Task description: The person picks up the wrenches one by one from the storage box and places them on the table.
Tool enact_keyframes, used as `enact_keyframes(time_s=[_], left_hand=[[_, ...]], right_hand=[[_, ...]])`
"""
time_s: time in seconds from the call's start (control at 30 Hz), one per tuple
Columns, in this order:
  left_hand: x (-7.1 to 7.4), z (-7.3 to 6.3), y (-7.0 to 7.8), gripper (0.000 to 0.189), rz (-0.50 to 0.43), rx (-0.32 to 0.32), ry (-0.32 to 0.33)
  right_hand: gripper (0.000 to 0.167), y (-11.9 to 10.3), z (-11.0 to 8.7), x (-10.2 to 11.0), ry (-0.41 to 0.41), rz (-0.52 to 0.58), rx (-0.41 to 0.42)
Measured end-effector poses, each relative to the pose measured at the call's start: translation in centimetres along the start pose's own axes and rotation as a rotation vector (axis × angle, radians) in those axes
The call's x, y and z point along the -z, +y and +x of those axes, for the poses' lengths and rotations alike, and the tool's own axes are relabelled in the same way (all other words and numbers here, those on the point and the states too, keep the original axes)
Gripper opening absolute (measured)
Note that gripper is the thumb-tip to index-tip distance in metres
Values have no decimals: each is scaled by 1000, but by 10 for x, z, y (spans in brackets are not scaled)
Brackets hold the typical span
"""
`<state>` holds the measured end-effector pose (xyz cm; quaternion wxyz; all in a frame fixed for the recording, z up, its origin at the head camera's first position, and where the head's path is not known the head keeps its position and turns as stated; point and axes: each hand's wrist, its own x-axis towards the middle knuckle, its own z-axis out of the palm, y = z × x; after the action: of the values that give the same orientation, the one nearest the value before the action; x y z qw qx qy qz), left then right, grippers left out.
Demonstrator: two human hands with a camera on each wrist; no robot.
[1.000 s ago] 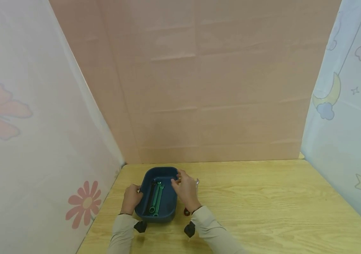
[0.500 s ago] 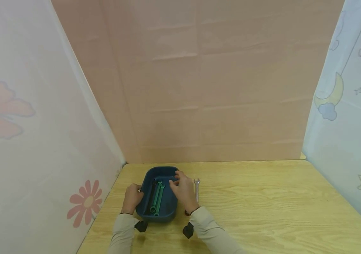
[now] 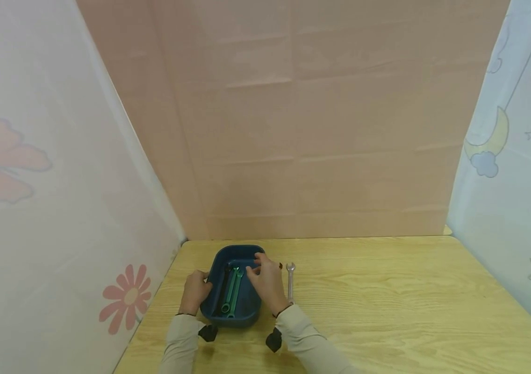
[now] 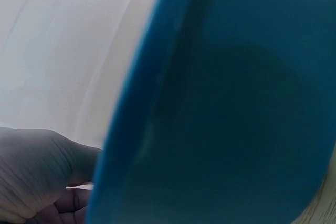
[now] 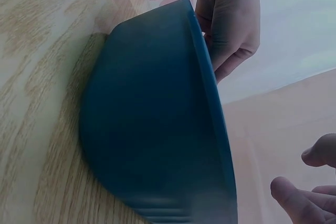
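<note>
With left hand [image 3: 195,292], gripping a dark-blue, rounded-rectangular tub [image 3: 237,323] of green metal wrenches [image 3: 235,294] by its rim, on a yellow wood-grain table [image 3: 387,291]. With right hand [image 3: 267,282], hovering with parted fingers at the opposite side.

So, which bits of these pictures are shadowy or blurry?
Left wrist: the tub looms close, its rim soft and a dark patch, perhaps shadow, across its side. Right wrist: the view is tipped sideways, with shadow on the table beside the tub. Head: fairly even light, but the tub's inside is dim, so the dark tool there barely stands out.
</note>
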<state>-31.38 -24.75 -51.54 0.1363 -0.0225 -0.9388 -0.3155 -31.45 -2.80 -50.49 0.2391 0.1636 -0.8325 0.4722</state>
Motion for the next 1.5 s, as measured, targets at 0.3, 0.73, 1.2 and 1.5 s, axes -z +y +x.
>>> enact_keyframes(time_s=[0.3, 0.73, 1.2, 1.5], left_hand=[[2, 0, 1, 31, 26, -13, -6], [2, -1, 2, 34, 26, -19, -5], [-1, 1, 0, 35, -16, -3, -12], [-1, -1, 1, 35, -17, 11, -10]], right_hand=[[39, -1, -2, -3, -3, -15, -27], [37, 0, -5, -11, -45, 39, -53], [35, 0, -7, -21, -73, 10, -66], [33, 2, -9, -25, -102, 0, -55]])
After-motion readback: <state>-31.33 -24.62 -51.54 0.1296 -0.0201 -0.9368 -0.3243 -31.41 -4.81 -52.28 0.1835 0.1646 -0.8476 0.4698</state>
